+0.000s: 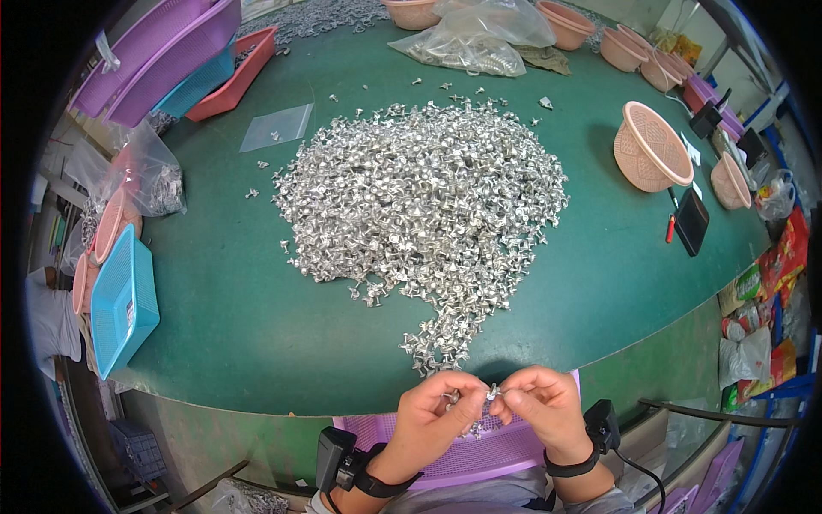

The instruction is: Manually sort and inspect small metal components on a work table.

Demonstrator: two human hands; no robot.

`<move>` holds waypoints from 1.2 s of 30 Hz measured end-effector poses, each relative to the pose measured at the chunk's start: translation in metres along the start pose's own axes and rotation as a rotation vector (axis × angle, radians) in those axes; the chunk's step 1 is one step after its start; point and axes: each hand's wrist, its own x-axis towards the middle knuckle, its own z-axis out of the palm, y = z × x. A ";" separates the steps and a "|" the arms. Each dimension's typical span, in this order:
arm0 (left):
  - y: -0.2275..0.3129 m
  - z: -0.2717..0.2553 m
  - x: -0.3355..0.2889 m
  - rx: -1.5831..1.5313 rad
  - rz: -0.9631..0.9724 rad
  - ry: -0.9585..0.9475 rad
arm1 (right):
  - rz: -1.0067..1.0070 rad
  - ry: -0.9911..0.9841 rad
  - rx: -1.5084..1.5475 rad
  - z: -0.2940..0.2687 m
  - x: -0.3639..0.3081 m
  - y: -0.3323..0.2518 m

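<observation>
A large heap of small silvery metal parts covers the middle of the green table, and a narrow tail of it runs toward me. Just past the table's near edge, my left hand and my right hand meet with fingertips pinched. Between them is a small metal part, apparently held by both. More metal shows in the curl of my left fingers. Under my hands sits a purple plastic basket, with a few metal parts visible in it below the fingers.
At the left edge stands a blue basket; purple trays are stacked behind it. A peach basket tilts at the right, near a black flat object. Clear plastic bags lie at the back.
</observation>
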 end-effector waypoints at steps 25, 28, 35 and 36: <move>0.001 -0.002 0.003 -0.115 -0.221 -0.009 | -0.178 -0.067 -0.077 0.002 0.000 0.001; 0.000 -0.004 0.003 -0.152 -0.224 -0.039 | -0.262 -0.171 -0.331 0.002 0.005 -0.007; -0.002 -0.002 0.005 -0.116 -0.240 -0.053 | -0.534 0.202 -0.943 0.008 0.042 -0.004; -0.002 -0.002 0.004 -0.114 -0.224 -0.055 | -0.558 0.223 -1.067 0.011 0.047 -0.002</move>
